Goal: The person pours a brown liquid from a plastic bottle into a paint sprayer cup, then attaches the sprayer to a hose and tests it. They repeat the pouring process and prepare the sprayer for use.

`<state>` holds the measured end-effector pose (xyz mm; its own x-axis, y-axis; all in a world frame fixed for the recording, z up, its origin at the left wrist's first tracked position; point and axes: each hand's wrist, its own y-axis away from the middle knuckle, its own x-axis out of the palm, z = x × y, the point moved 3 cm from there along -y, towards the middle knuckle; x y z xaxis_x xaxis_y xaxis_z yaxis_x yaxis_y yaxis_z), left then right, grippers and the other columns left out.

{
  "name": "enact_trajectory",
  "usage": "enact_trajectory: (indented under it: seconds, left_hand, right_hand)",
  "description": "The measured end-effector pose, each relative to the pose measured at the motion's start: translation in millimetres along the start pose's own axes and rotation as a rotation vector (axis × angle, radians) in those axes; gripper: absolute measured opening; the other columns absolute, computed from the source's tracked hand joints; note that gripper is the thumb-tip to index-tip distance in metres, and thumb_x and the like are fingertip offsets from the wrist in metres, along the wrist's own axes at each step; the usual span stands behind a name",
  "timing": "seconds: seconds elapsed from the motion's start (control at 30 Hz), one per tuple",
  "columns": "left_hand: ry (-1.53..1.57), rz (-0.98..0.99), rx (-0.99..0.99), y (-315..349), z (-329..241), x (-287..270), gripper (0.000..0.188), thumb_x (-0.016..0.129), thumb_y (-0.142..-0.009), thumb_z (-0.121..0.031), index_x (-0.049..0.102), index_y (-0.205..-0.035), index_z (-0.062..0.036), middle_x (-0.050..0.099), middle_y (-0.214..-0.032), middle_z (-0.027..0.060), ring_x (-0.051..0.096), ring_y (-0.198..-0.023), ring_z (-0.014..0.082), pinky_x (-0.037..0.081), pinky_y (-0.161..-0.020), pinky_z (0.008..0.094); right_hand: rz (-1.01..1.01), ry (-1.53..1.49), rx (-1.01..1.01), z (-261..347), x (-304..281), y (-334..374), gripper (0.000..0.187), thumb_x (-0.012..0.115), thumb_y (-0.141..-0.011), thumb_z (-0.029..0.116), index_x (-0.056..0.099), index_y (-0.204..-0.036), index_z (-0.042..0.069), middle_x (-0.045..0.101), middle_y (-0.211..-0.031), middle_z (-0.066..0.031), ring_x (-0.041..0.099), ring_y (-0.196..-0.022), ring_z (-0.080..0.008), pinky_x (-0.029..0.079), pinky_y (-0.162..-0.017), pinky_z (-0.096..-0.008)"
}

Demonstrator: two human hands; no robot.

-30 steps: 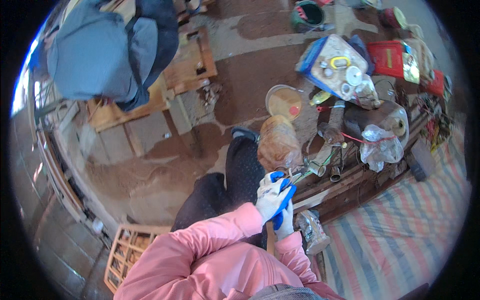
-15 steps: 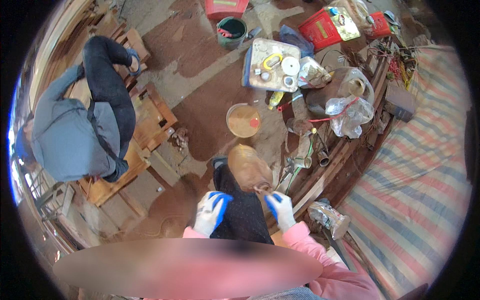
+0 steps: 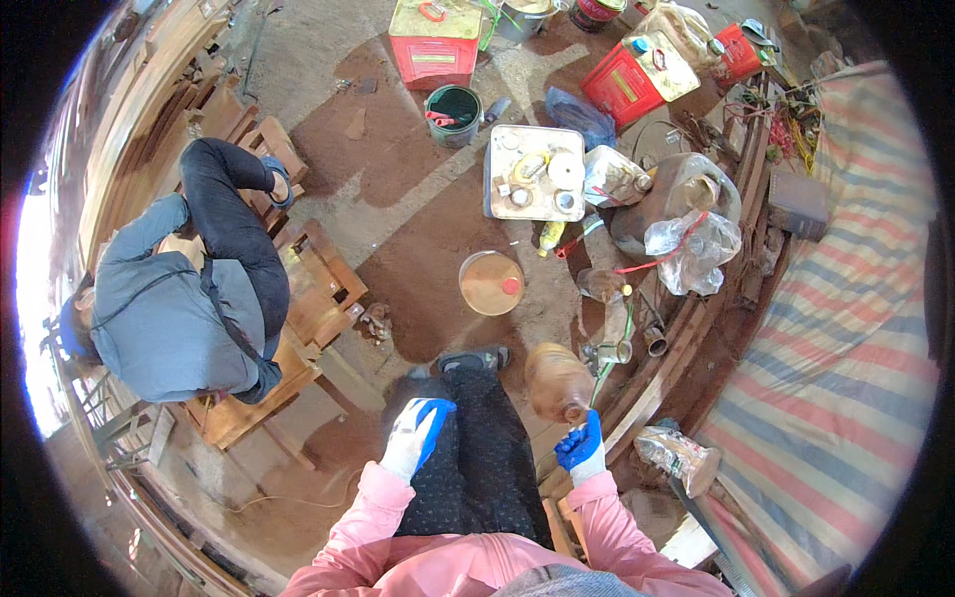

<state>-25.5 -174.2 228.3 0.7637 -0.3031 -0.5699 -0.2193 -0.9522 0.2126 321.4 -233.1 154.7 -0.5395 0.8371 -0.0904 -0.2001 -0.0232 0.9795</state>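
Observation:
My left hand (image 3: pixel 419 435), in a white glove with blue coating, rests on my dark-trousered thigh, fingers loosely extended and holding nothing I can see. My right hand (image 3: pixel 582 447), gloved alike, is beside the neck of a brownish translucent jug (image 3: pixel 557 380). Its fingers are curled; whether they touch the neck or hold something small is hidden. The jug stands to the right of my feet, its narrow mouth toward me. Ahead of my feet sits a round tub (image 3: pixel 490 283) of brown content with a red spot at its right side.
A person (image 3: pixel 179 298) sits at left by wooden pieces (image 3: pixel 313 269). Farther ahead are a square tin (image 3: pixel 537 171) bearing small items, a green bucket (image 3: pixel 453 114) and red tins (image 3: pixel 435 60). Plastic bags (image 3: pixel 693 244), boards (image 3: pixel 637 403) and a striped tarp (image 3: pixel 816 328) lie to the right.
The jug has moved right and away from my knee, with my right hand shifting right and down beside it. My left hand stays near my thigh; the view has tilted, showing more ahead.

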Motion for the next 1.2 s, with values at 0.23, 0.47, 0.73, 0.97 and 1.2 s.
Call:
enact_trajectory:
  seconds: [0.23,0.47,0.73,0.97,1.2]
  left_hand:
    - [0.049,0.042,-0.048,-32.7,9.6,-10.7,0.027,0.061,-0.091,-0.004,0.069,-0.117,-0.0068,0.066,-0.109,0.0148,0.064,-0.1,0.0339,0.053,-0.087,0.0418]
    - [-0.191,0.286,-0.187,-81.3,38.4,1.9,0.028,0.057,-0.097,-0.028,0.067,-0.118,-0.0121,0.064,-0.116,0.0123,0.06,-0.111,0.034,0.049,-0.094,0.0461]
    - [-0.54,0.381,-0.179,-96.6,82.1,-27.6,0.033,0.061,-0.091,-0.037,0.068,-0.117,-0.0168,0.06,-0.12,0.0101,0.05,-0.123,0.0328,0.036,-0.103,0.052]
    - [-0.638,0.502,-0.198,-83.7,117.6,-20.8,0.05,0.065,-0.088,-0.042,0.064,-0.128,-0.0129,0.052,-0.139,0.0167,0.04,-0.135,0.0411,0.027,-0.114,0.0579]
    - [-0.695,0.61,-0.193,-85.4,116.9,-10.5,0.051,0.066,-0.087,-0.042,0.063,-0.13,-0.014,0.051,-0.141,0.0158,0.038,-0.137,0.0399,0.026,-0.115,0.057]
  right_hand:
    - [0.111,2.185,-1.134,41.5,-24.7,13.3,0.028,0.071,-0.087,0.038,0.073,-0.083,0.01,0.071,-0.078,-0.0112,0.069,-0.079,-0.0336,0.053,-0.072,-0.0467]
    - [-0.108,-0.017,-0.041,23.1,-38.4,-14.1,0.03,0.065,-0.094,0.039,0.06,-0.07,0.02,0.044,-0.057,0.0046,0.035,-0.042,-0.008,0.029,-0.04,-0.0246]
    - [-0.074,2.045,-0.968,22.2,12.2,13.1,0.03,0.068,-0.088,0.037,0.071,-0.078,0.009,0.068,-0.073,-0.0135,0.068,-0.071,-0.0317,0.052,-0.069,-0.0454]
    - [-0.105,0.648,-0.378,-4.3,53.9,-8.4,0.023,0.07,-0.091,0.038,0.067,-0.08,0.017,0.055,-0.06,0.0022,0.051,-0.05,-0.019,0.041,-0.049,-0.0346]
    - [-0.054,1.98,-0.702,12.7,94.7,23.6,0.034,0.058,-0.095,0.043,0.07,-0.085,0.012,0.072,-0.082,-0.0126,0.069,-0.075,-0.0316,0.052,-0.068,-0.0434]
